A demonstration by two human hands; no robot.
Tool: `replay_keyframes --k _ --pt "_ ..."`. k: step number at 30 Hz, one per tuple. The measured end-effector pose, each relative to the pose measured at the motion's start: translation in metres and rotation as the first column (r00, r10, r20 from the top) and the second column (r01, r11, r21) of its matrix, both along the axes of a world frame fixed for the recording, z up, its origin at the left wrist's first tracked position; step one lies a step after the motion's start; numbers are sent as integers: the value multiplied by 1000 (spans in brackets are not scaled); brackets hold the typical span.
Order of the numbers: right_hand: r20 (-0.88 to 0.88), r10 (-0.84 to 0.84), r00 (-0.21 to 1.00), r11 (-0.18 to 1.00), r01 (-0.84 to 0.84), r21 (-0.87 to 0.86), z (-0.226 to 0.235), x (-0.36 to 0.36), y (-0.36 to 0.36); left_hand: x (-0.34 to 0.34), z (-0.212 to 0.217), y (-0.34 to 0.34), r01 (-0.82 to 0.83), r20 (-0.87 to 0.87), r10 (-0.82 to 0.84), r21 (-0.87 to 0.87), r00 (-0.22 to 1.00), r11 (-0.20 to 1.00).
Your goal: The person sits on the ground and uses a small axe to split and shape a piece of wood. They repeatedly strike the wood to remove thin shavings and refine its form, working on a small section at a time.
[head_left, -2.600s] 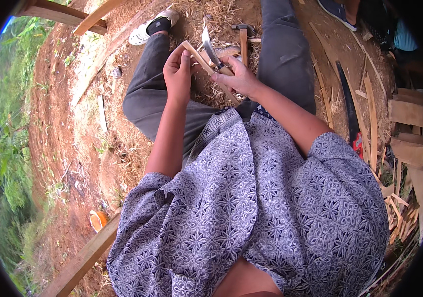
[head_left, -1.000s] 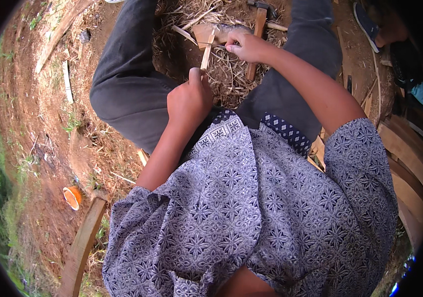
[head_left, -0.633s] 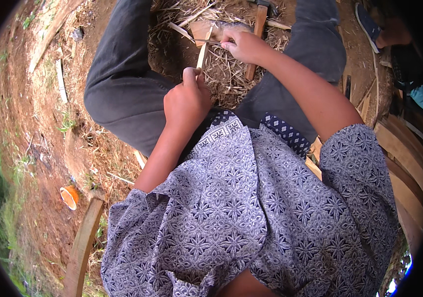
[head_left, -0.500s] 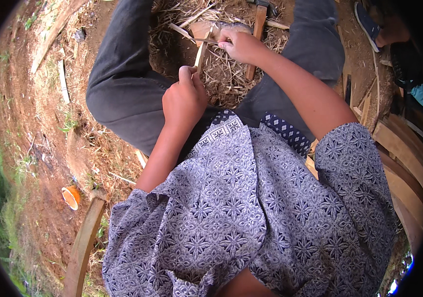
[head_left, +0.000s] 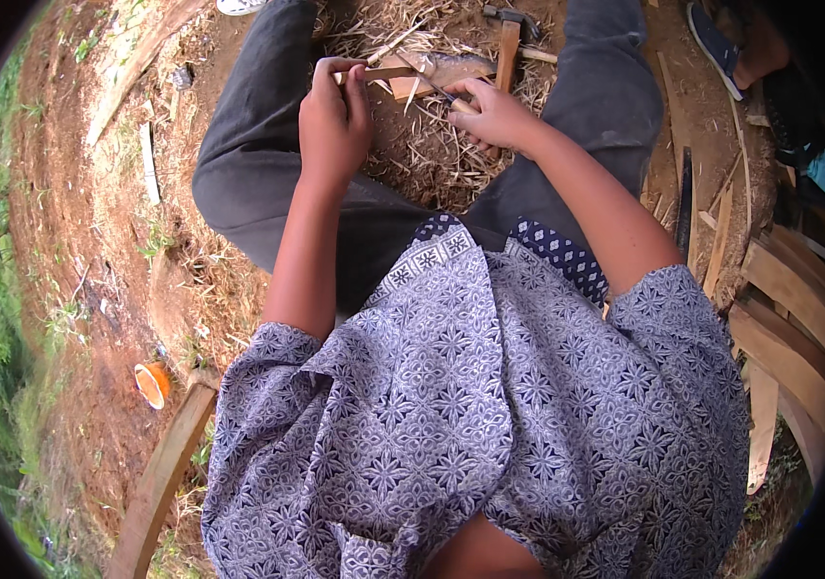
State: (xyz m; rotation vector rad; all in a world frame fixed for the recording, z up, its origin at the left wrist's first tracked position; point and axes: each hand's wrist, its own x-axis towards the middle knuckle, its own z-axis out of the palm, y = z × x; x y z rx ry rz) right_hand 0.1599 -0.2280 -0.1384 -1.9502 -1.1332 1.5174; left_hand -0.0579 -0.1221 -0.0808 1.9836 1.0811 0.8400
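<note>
My left hand [head_left: 333, 121] is closed around a short, pale wooden stick [head_left: 388, 73], which lies almost level and points right. In my right hand [head_left: 497, 118] is a knife [head_left: 461, 104] with a light wooden handle. Its thin dark blade slants up and left, the tip close to the free end of the stick; whether they touch I cannot tell. Beneath both, between my legs, a wooden block [head_left: 465, 66] rests on ground littered with shavings.
A hammer [head_left: 508, 53] with a wooden handle lies by my right leg. Curved boards [head_left: 787, 352] are stacked at right, near a dark long tool [head_left: 685, 198]. Another person's shoe [head_left: 716, 53] shows upper right. An orange cup-like object [head_left: 152, 385] and a plank [head_left: 163, 482] lie left.
My left hand has moved left and away from me, turning the stick from steep to nearly level. The right hand has shifted slightly right and nearer, with the knife now slanting up and left.
</note>
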Motion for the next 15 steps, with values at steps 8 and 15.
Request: replay_keyframes --k 8,15 --pt "-103 -267 958 958 252 -135 33 -22 -4 9 2 32 70 -177 -47 127 983 989" --pt "177 -228 957 836 100 539 59 -45 8 6 23 51 329 -589 -53 373 807 867"
